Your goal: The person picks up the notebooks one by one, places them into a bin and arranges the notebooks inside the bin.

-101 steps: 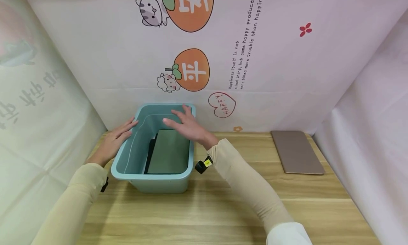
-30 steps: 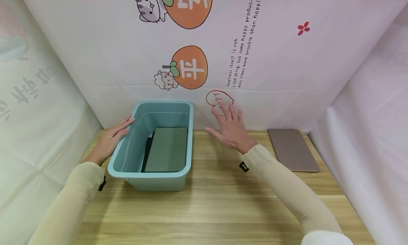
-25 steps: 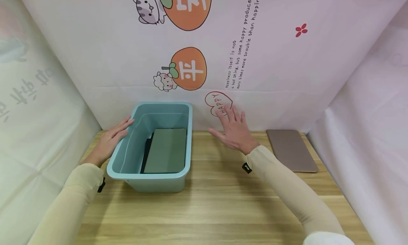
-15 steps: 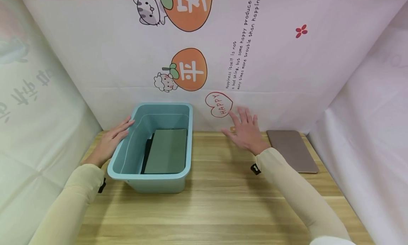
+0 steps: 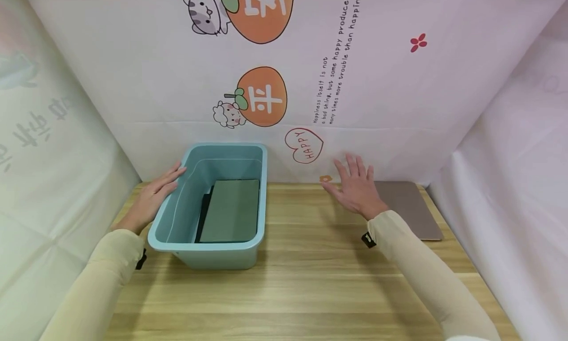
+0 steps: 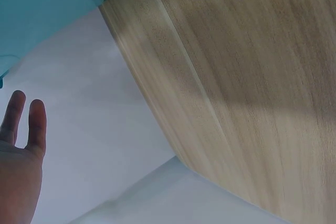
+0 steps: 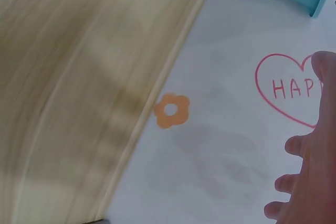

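Observation:
A light-blue plastic bin (image 5: 222, 254) stands on the left half of the wooden table. Inside it lies a grey-green notebook-like flat item (image 5: 230, 210), over a black item (image 5: 203, 217) that is mostly hidden. My left hand (image 5: 153, 200) rests with extended fingers against the bin's left rim. My right hand (image 5: 357, 190) hovers over the table's back part with spread fingers, holding nothing. It is just left of a brown flat rectangular item (image 5: 410, 210), perhaps a notebook, whose left edge it partly covers in the head view. In the right wrist view fingers (image 7: 296, 145) show at the right edge.
The wooden table (image 5: 310, 291) meets a white printed cloth (image 5: 377, 84) at the back. Cloth also hangs along the left side (image 5: 53, 183) and the right side (image 5: 510, 183).
My right hand has moved from above the bin's right rim rightward, towards the brown flat item. The left hand stays at the bin's left rim, and the bin's contents look the same.

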Demonstrator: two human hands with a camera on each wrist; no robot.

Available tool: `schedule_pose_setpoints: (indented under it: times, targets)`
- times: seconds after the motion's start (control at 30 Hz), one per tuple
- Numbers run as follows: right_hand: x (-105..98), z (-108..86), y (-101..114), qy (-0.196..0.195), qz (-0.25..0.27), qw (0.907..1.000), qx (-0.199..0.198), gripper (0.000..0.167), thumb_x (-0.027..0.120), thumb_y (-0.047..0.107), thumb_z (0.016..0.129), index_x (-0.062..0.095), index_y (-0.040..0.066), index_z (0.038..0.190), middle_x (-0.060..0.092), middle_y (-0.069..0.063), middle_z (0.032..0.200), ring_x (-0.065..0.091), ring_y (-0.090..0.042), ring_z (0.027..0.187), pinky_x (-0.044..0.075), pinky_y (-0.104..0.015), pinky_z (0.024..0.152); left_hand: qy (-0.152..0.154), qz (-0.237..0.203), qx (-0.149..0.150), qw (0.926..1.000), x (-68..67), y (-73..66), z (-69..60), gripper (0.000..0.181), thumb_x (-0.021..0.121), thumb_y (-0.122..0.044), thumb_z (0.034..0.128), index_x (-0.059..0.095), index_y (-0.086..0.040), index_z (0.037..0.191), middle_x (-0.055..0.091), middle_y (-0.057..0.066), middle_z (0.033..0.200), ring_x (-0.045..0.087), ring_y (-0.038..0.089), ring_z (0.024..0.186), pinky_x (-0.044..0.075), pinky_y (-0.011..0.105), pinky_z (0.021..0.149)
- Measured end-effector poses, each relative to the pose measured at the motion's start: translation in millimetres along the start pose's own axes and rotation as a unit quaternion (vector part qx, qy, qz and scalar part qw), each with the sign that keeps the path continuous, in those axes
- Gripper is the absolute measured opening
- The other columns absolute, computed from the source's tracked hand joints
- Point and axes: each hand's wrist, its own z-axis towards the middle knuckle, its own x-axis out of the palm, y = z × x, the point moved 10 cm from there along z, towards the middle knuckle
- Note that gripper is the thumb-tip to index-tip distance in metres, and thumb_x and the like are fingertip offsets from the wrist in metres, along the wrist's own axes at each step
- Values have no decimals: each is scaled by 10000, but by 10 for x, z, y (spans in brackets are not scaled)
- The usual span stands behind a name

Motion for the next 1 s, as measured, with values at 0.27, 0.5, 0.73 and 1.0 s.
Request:
schedule_pose_setpoints:
  times: [0.27, 0.5, 0.73, 1.0]
  targets:
    - [58, -90, -228, 122, -6, 9998, 175, 918, 331, 770, 970, 212, 153, 1638, 55, -223, 1715, 20, -516, 1568, 40, -777, 1195, 3, -18, -37, 10000, -5, -10, 0, 479, 380, -459, 1102, 356, -397, 1576, 137, -244, 1678, 101, 261, 1616, 144, 683, 1239]
    - [90, -199, -433, 359, 78, 9986, 390, 933, 361, 742, 982, 182, 107, 1641, 26, -257, 1706, -13, -533, 1560, 27, -771, 1195, 30, -27, -50, 10000, -3, 12, 6, 476, 379, -467, 1100, 351, -415, 1572, 133, -186, 1702, 94, 254, 1616, 135, 684, 1240]
    - [167, -312, -697, 585, 22, 9962, 642, 931, 338, 724, 998, 122, 96, 1650, -30, -277, 1699, -40, -550, 1548, -37, -773, 1186, -34, -17, -3, 10000, -7, 30, -4, 469, 378, -467, 1100, 358, -425, 1567, 140, -166, 1708, 103, 253, 1615, 137, 686, 1239]
    - [180, -450, -954, 680, 206, 9934, 906, 960, 293, 751, 991, 113, 74, 1647, -44, -301, 1688, -45, -603, 1519, -50, -808, 1149, -35, -33, -39, 10000, -1, 50, 3, 473, 375, -482, 1097, 352, -434, 1567, 129, -206, 1699, 93, 254, 1616, 128, 687, 1241]
